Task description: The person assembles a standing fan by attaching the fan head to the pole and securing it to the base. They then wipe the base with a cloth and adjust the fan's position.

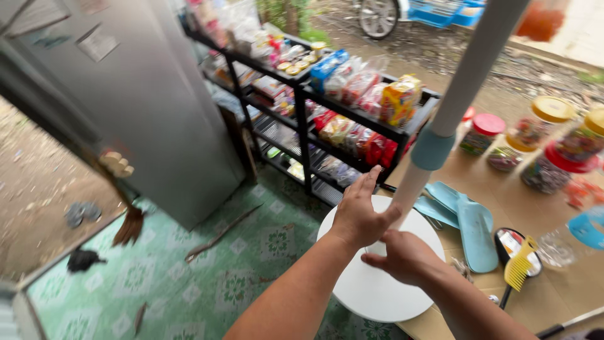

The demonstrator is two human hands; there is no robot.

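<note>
Closest to me, my right hand (pixel 406 255) is wrapped around the foot of a white pole (pixel 469 72), its fingers closed on it just above the round white base (pixel 371 293). My left hand (pixel 360 214) rests against the same pole a little higher, fingers straight and held together, thumb pressing the pole's side; it lies flat rather than gripping. The pole rises slanting up and to the right, with a pale blue collar (pixel 432 149) partway along it.

The base overlaps the edge of a brown counter (pixel 503 189) on my right. On that counter lie blue fan blades (pixel 469 220), a yellow comb (pixel 519 264) and, further back, plastic jars (pixel 481 133) with red and yellow lids.

Below and to the left is a green patterned floor (pixel 189 277) with a few sticks and scraps on it, ending at bare earth outside.

Beyond my hands stands a black shelf rack (pixel 302 110) packed with bright snack packets, and beside it a tall grey fridge (pixel 145 94). Farthest off, a car wheel (pixel 379 17) shows on muddy ground
</note>
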